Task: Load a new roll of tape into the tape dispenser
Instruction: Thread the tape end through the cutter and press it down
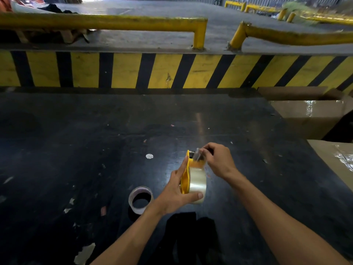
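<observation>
My left hand (174, 195) grips a yellow tape dispenser (185, 175) held above the black table, with a clear tape roll (198, 181) seated on it. The thumb lies across the roll's lower edge. My right hand (218, 159) pinches the loose end of the clear tape (196, 154) at the dispenser's top, near its front end. A nearly spent roll, an empty tape core (141, 199), lies flat on the table just left of my left wrist.
The black table (76, 150) is scuffed, with paper scraps and a small white disc (149, 156). Taped cardboard boxes (313, 115) stand at the right. A yellow-and-black striped curb (133, 70) and yellow rails (114, 22) run behind the table.
</observation>
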`<move>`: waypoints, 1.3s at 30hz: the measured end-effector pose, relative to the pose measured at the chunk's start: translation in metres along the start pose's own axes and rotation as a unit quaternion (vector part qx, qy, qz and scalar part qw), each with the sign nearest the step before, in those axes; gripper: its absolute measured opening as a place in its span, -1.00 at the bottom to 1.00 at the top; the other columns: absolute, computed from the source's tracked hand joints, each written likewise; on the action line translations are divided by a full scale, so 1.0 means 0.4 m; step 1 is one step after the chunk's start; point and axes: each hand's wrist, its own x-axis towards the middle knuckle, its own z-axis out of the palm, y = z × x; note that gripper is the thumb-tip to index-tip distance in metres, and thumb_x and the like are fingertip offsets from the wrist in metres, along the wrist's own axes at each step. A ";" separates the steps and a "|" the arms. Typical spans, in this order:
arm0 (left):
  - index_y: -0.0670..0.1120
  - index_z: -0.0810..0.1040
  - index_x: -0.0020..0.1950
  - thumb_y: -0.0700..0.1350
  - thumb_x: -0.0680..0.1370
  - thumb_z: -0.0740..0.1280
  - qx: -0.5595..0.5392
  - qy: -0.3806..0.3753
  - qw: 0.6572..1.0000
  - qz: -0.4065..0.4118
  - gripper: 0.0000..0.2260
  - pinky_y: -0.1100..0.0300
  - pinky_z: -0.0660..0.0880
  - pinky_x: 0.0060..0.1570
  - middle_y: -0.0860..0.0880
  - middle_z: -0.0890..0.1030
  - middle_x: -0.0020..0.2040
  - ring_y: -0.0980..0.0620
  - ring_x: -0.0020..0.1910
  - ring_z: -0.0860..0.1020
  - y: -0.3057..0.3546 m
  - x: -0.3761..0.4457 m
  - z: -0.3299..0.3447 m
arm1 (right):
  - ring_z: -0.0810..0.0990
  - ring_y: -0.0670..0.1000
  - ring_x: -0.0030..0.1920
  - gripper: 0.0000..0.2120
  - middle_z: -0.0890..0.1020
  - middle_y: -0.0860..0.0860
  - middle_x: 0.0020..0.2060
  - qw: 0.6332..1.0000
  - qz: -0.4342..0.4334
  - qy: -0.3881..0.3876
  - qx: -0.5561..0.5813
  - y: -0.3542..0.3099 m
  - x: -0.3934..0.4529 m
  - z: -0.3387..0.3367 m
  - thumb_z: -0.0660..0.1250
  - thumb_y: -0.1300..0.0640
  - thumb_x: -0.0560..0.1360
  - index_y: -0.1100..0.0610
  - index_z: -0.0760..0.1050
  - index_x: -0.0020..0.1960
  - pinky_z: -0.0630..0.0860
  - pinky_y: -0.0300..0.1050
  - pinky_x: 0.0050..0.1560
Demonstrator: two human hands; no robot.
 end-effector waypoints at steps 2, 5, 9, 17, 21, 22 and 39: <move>0.54 -0.12 0.54 0.11 0.38 0.61 -0.005 -0.002 1.000 0.002 0.06 -0.14 0.49 0.43 0.00 0.27 0.43 -0.04 0.41 0.45 0.004 -0.001 0.000 | 0.51 -0.22 -0.37 -0.85 0.62 -0.02 -0.33 1.000 0.025 -0.014 -0.005 -0.002 0.008 -0.002 0.36 0.19 0.54 0.21 0.66 -0.15 0.36 -0.46 -0.36; 0.54 -0.07 0.55 0.08 0.39 0.61 -0.009 -0.005 1.000 0.008 0.04 -0.13 0.52 0.40 -0.01 0.29 0.42 -0.06 0.39 0.47 0.007 -0.001 -0.007 | 0.51 -0.18 -0.38 -0.82 0.61 -0.02 -0.34 0.998 0.035 -0.026 -0.036 -0.008 0.024 -0.008 0.37 0.15 0.54 0.21 0.66 -0.16 0.33 -0.48 -0.42; 0.54 -0.03 0.54 0.07 0.38 0.61 -0.019 -0.009 1.000 0.013 0.01 -0.13 0.57 0.35 -0.03 0.31 0.43 -0.09 0.37 0.50 0.021 0.002 -0.020 | 0.61 0.01 -0.21 -0.83 0.63 0.01 -0.26 0.997 0.025 -0.038 -0.069 -0.018 0.039 -0.007 0.35 0.11 0.56 0.16 0.63 -0.15 0.58 -0.10 -0.16; 0.60 -0.09 0.50 0.13 0.35 0.59 -0.060 -0.024 0.998 0.002 0.04 -0.15 0.50 0.42 0.02 0.26 0.55 -0.07 0.44 0.46 0.014 0.004 -0.024 | 0.57 0.02 -0.19 -0.84 0.61 0.03 -0.20 0.995 -0.070 -0.050 -0.060 -0.045 0.021 -0.021 0.33 0.13 0.56 0.13 0.56 -0.17 0.53 -0.04 -0.12; 0.64 -0.08 0.47 0.32 0.40 0.51 -0.094 0.012 0.995 0.011 -0.11 -0.18 0.48 0.43 0.03 0.30 0.59 -0.06 0.43 0.50 0.046 0.022 -0.007 | 0.56 0.01 -0.21 -0.87 0.63 0.06 -0.20 0.992 -0.111 -0.059 -0.026 -0.078 0.018 -0.031 0.35 0.17 0.56 0.20 0.59 -0.12 0.49 -0.09 -0.15; 0.62 -0.10 0.49 0.35 0.39 0.51 -0.092 0.022 0.996 0.009 -0.08 -0.20 0.46 0.45 0.01 0.29 0.60 -0.09 0.44 0.50 0.051 0.030 -0.005 | 0.54 -0.01 -0.22 -0.87 0.62 0.05 -0.21 0.991 -0.118 -0.062 -0.024 -0.085 0.017 -0.034 0.35 0.17 0.55 0.21 0.59 -0.12 0.48 -0.12 -0.16; 0.49 -0.03 0.58 0.09 0.50 0.48 -0.043 -0.027 0.998 0.034 -0.13 0.01 0.58 0.29 0.02 0.40 0.49 0.00 0.33 0.54 0.066 0.035 -0.015 | 0.63 0.03 -0.20 -0.83 0.68 0.07 -0.19 0.993 0.008 -0.064 -0.094 -0.048 0.052 -0.078 0.33 0.10 0.56 0.17 0.64 -0.10 0.58 -0.04 -0.16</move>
